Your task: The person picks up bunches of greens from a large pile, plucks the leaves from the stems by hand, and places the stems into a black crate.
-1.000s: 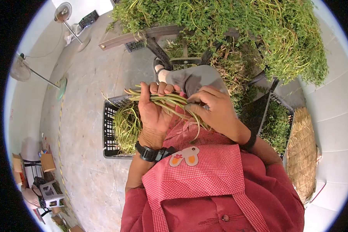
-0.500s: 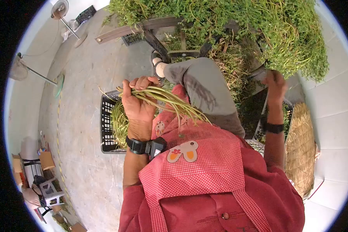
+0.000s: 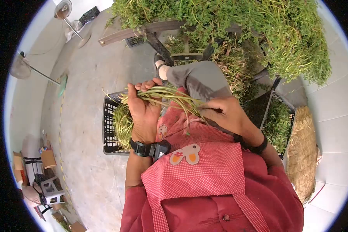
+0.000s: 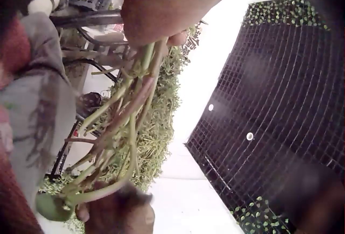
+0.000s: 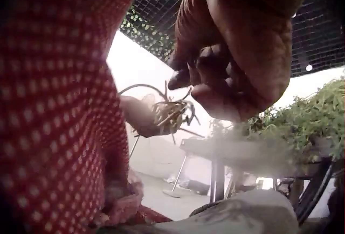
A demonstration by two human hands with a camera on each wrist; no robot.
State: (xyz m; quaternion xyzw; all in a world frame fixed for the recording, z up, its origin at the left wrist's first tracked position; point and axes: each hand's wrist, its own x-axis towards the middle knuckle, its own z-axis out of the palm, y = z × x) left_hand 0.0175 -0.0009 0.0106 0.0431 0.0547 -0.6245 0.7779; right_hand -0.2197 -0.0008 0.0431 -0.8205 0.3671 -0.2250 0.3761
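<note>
My left hand (image 3: 144, 110) holds a bunch of long green stems (image 3: 164, 94), its fingers curled round their left end. The stems slant down to the right above the lap, with thinner ends hanging loose; in the left wrist view several reddish-green stems (image 4: 129, 105) fan out below that hand. At their right end is my right hand (image 3: 228, 114), thumb and fingers curled in on the stem tips. The right wrist view shows its darkened fingertips (image 5: 179, 79) close to the cut ends of the bunch (image 5: 171, 114).
A black crate (image 3: 109, 131) of similar stems stands at left. Leafy greens (image 3: 220, 23) heap over a table (image 3: 158, 28) ahead, with trimmings beneath. Another crate of greens (image 3: 276, 120) and a straw mat (image 3: 302, 147) lie to the right. Fans (image 3: 75, 29) stand far left.
My right hand left the stems, swung out to the right near the crate of greens, and is now back at the stem tips. My left hand kept its hold, shifting slightly left.
</note>
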